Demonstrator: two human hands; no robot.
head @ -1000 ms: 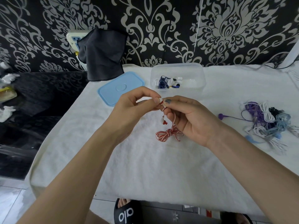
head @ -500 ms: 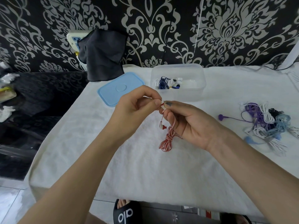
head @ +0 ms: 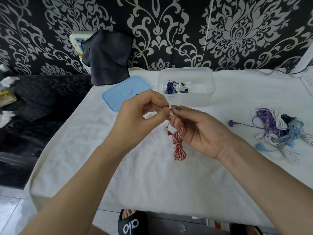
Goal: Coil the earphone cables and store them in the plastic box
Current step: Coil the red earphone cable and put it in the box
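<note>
I hold the red and white earphone cable [head: 178,141] up in front of me with both hands. My left hand [head: 140,119] pinches the top end of it between my thumb and first finger, with my other fingers curled in. My right hand [head: 201,131] meets it there, fingertip to fingertip, and the cable runs down through my curled right fingers. Below my right hand the cable hangs in a small tied bundle with a loop at the bottom, close over the white cloth [head: 152,184]. One little red and white earbud [head: 167,131] dangles just under my left thumb. Past my fingertips, a bit farther away from me, sits the clear plastic box [head: 186,99] with its top off. Inside it I can see a dark blue coil [head: 170,86] and some white earphone bits. The light blue lid [head: 116,95] lies flat beyond my left hand, next to the box. Far out to the side of my right hand lies a messy pile of cables [head: 281,133] in purple, white, black and pale blue, with a purple earbud [head: 230,123] sticking out toward my right hand.
</note>
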